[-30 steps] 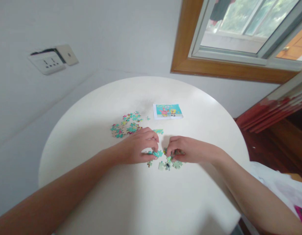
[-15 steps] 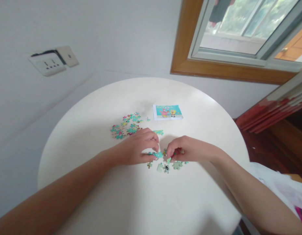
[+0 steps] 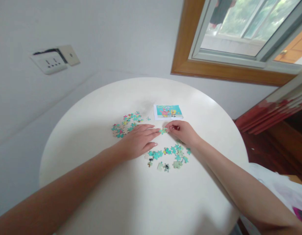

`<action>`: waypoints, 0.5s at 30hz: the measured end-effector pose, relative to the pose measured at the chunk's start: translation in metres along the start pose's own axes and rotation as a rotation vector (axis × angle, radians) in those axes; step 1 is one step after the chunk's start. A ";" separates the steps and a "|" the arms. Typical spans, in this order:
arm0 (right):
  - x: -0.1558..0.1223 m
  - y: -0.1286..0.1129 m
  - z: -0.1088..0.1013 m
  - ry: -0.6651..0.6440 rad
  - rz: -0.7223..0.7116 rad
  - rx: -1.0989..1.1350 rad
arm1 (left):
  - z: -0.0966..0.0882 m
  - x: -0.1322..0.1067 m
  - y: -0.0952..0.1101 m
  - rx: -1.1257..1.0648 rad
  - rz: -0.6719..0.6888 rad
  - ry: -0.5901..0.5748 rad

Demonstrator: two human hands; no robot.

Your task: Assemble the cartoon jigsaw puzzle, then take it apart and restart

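My left hand (image 3: 135, 141) lies flat with its fingers stretched out, the fingertips resting at a small group of green-and-yellow jigsaw pieces (image 3: 163, 131). Opposite it, my right hand (image 3: 183, 131) pinches a jigsaw piece at the right end of that group; the fingers hide most of this piece. Nearer to me, several loose teal and pale jigsaw pieces (image 3: 178, 157) spread in a band below both hands. To the left, a larger pile of mixed pieces (image 3: 123, 125) is partly covered by my left hand.
A printed picture card (image 3: 168, 112) with cartoon figures lies beyond my hands on the round white table (image 3: 111, 202). Walls stand close behind the table, with a socket (image 3: 51, 62) at left and a wood-framed window (image 3: 234, 75) at right. A red-and-white curtain (image 3: 265, 111) hangs at the right.
Both hands have moved away from me, from the near band of pieces to the green-and-yellow group. My left fingers have straightened. My right hand has carried a small green piece up there.
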State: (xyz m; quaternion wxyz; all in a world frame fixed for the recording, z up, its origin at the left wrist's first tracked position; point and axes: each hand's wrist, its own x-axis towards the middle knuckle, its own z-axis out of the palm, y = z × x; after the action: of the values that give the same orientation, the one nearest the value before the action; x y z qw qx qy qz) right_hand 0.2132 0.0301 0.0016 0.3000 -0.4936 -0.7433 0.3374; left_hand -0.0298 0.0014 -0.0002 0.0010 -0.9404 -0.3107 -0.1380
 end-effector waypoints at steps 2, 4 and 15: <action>0.001 -0.001 0.002 -0.009 0.010 -0.024 | 0.000 0.001 0.000 0.009 -0.006 -0.006; 0.000 -0.004 0.002 -0.014 0.019 -0.064 | 0.000 0.001 0.001 0.016 -0.008 -0.009; -0.001 -0.010 0.001 0.036 -0.050 -0.274 | -0.001 0.002 -0.001 -0.065 -0.023 0.003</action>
State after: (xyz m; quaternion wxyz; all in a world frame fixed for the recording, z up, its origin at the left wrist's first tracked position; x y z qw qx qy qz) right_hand 0.2070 0.0260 0.0089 0.2513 -0.5171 -0.7890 0.2165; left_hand -0.0290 0.0027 0.0009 -0.0308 -0.9362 -0.3167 -0.1492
